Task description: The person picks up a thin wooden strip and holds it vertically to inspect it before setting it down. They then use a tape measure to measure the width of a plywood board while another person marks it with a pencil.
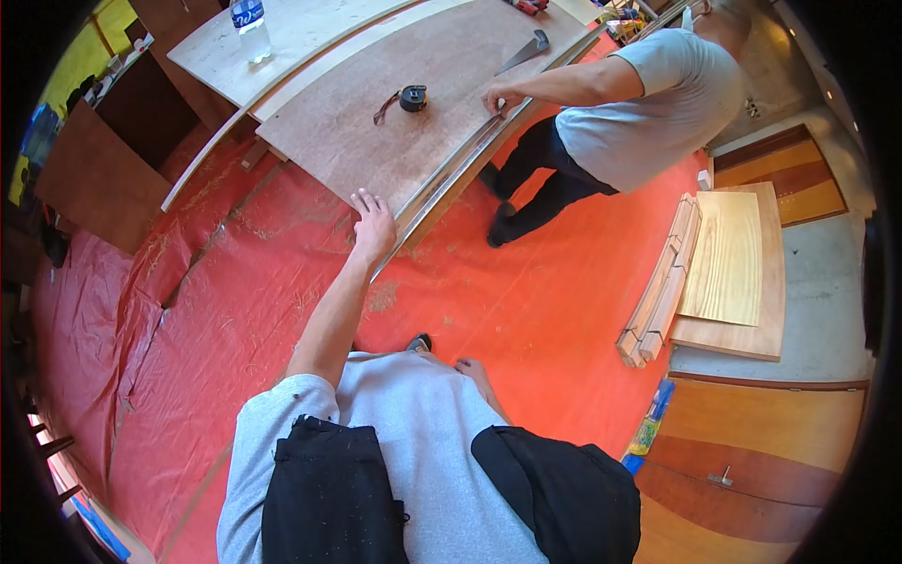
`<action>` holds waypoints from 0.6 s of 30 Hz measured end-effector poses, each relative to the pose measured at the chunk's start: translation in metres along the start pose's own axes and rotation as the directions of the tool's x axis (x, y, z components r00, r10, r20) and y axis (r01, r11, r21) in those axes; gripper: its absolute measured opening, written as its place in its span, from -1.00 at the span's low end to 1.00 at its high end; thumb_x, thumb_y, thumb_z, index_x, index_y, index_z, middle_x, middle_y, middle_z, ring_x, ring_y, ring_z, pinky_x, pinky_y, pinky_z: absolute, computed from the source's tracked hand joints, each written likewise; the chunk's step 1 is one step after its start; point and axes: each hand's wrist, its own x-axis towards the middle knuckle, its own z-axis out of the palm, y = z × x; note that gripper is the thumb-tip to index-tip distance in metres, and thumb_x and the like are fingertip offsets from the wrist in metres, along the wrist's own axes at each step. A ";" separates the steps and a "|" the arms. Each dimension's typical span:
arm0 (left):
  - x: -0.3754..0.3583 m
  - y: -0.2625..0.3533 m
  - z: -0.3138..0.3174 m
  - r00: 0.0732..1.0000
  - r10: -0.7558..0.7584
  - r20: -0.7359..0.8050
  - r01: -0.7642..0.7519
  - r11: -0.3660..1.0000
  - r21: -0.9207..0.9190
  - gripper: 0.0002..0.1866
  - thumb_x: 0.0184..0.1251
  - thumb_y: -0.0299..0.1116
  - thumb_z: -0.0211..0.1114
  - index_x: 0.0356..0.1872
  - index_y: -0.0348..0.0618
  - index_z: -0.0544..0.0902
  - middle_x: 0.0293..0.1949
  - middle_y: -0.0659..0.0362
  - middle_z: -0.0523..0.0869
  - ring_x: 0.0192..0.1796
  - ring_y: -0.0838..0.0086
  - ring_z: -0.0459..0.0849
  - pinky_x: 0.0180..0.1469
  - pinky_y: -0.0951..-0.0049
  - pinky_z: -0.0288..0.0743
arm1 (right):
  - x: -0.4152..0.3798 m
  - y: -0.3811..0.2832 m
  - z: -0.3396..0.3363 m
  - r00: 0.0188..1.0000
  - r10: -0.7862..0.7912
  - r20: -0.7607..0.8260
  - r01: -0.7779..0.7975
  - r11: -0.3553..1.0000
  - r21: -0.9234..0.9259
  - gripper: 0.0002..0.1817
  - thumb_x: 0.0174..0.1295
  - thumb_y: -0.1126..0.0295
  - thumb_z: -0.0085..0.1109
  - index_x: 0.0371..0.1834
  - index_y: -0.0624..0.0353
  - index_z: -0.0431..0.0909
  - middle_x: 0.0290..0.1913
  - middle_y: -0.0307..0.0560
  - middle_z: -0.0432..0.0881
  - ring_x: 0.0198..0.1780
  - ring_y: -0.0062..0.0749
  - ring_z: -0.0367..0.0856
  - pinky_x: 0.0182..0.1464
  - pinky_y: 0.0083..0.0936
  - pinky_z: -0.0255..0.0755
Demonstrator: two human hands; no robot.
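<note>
My left hand reaches to the near corner of a brown plywood sheet. Its fingers are stretched out over the edge, beside the end of a long metal straightedge that runs along the sheet's right side. My right hand hangs low by my body, partly hidden by my shirt, and its grip does not show. A black tape measure with a strap lies on the sheet. Farther back is a tool with a tapered blade, apparently a handsaw. A co-worker's hand touches the straightedge farther along.
The co-worker stands bent over the sheet's right side. A water bottle stands on a pale board. Red sheeting covers the floor. Bundled wood strips and panels lie at right.
</note>
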 end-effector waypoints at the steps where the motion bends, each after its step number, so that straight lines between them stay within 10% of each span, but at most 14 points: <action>1: 0.000 0.000 0.000 1.000 -0.003 0.016 0.003 1.000 0.004 -0.15 0.19 -0.18 0.41 0.34 -0.53 0.20 0.41 -0.52 -0.01 0.46 -0.47 -0.06 0.09 -0.17 0.58 | 0.003 0.004 0.000 1.000 0.008 0.006 -0.007 1.000 -0.009 -0.59 0.11 0.18 0.24 -0.06 0.22 0.69 -0.13 0.08 0.75 -0.07 -0.22 0.72 0.01 -0.37 0.54; 18: 0.003 -0.002 0.006 1.000 0.005 0.019 -0.006 0.998 0.058 -0.14 0.20 -0.18 0.40 0.37 -0.54 0.18 0.42 -0.49 0.00 0.48 -0.44 -0.08 0.06 -0.13 0.61 | 0.008 0.009 -0.004 0.998 -0.014 0.067 0.022 0.992 -0.124 -0.60 0.14 0.16 0.22 -0.06 0.19 0.71 -0.10 0.07 0.74 -0.04 -0.18 0.71 0.04 -0.35 0.53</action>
